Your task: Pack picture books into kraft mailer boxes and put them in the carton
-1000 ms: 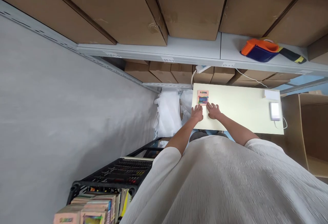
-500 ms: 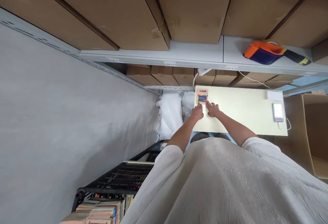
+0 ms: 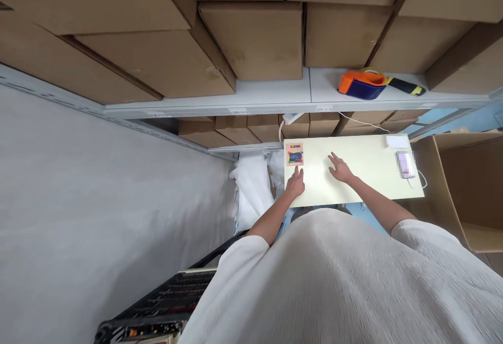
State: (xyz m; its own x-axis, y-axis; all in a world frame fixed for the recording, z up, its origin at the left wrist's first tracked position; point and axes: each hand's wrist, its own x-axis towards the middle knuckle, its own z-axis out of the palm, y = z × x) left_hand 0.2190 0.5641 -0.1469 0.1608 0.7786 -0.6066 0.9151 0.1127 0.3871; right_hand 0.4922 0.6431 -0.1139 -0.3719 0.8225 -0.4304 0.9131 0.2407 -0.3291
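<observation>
A small pinkish-orange book [image 3: 295,154] with a dark, colourful picture on its cover lies flat at the far left corner of the pale yellow table [image 3: 318,189]. My left hand [image 3: 296,181] is just below the book, fingers stretched toward its near edge; whether the tips touch it I cannot tell. To the right, my right hand [image 3: 341,168] is over the middle of the table with its fingers spread and nothing in them.
At the table's right end are a phone-like device [image 3: 405,164], a white block [image 3: 396,141] and a cable. A large open carton [image 3: 444,186] stands to the right. Shelving ahead holds cardboard boxes [image 3: 251,40] and an orange tape dispenser [image 3: 361,84]. A black crate [image 3: 157,302] is lower left.
My right hand has left the book's corner and moved right across the table. My left hand stays near the book's lower edge. The camera view has turned somewhat to the right.
</observation>
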